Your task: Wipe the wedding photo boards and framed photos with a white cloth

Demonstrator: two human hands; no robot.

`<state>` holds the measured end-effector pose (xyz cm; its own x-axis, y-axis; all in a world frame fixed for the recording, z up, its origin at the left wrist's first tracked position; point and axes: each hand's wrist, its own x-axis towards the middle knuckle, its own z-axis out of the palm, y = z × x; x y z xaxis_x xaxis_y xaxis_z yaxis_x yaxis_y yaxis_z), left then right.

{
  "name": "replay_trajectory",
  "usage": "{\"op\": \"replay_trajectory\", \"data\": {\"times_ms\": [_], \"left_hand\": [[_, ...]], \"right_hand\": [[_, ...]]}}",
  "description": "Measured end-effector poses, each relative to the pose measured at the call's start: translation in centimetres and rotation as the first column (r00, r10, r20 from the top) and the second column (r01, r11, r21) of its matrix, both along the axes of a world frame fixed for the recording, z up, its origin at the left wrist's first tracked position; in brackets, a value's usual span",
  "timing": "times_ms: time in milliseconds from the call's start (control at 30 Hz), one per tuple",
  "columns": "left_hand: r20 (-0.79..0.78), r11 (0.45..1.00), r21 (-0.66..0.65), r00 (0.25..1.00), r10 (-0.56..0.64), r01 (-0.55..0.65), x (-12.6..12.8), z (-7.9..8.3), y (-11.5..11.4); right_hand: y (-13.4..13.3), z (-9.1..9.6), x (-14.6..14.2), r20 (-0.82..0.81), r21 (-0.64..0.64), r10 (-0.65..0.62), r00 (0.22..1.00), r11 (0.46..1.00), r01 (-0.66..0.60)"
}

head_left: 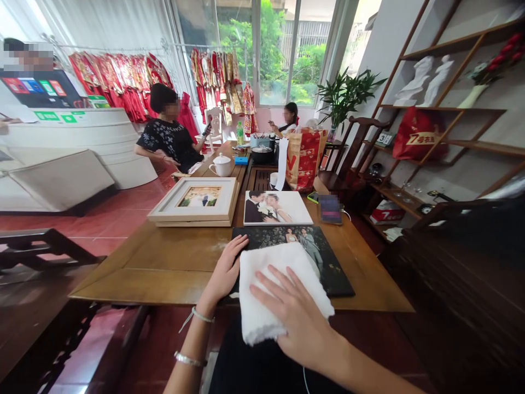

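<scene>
My right hand (291,309) lies spread over a folded white towel (283,257), its fingers stretched out. Under the towel is a dark photo panel (336,271) showing a couple outdoors; the towel hides much of its lower left part and hangs past the table's near edge. At the panel's left edge rests my left hand (227,268), fingers extended along the upper left corner and not wrapped round it. Just beyond, a lighter photo panel (279,208) lies flat on the table. Stacked to its left are wooden picture frames (164,210), the top one holding a small photo.
On the wooden table (156,273) also stand a white lidded cup (221,165), a black pot (262,154), a red paper bag (305,158) and a phone (330,209). Two people sit at the far side; another stands behind a counter. Dark chairs and shelves flank the right.
</scene>
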<state>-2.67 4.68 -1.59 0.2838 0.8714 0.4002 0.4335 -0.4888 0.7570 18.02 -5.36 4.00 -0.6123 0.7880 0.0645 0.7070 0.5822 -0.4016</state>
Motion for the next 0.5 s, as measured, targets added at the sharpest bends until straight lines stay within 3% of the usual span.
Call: {"op": "replay_trajectory", "data": {"times_ms": [167,333,500], "left_hand": [[-0.013,1.0,-0.004,1.0,0.004,-0.004,0.1,0.1,-0.1],[-0.023,1.0,-0.007,1.0,0.0,-0.001,0.1,0.2,-0.1],[-0.038,1.0,-0.019,0.999,0.003,-0.004,0.1,0.3,-0.2]], "right_hand": [[1.0,-0.2,5.2,0.0,-0.011,-0.04,0.999,0.999,0.04],[6.1,-1.2,9.7,-0.003,0.079,-0.128,0.992,0.989,0.128],[11.9,-0.8,11.1,-0.012,0.092,-0.131,0.991,0.987,0.131]]}}
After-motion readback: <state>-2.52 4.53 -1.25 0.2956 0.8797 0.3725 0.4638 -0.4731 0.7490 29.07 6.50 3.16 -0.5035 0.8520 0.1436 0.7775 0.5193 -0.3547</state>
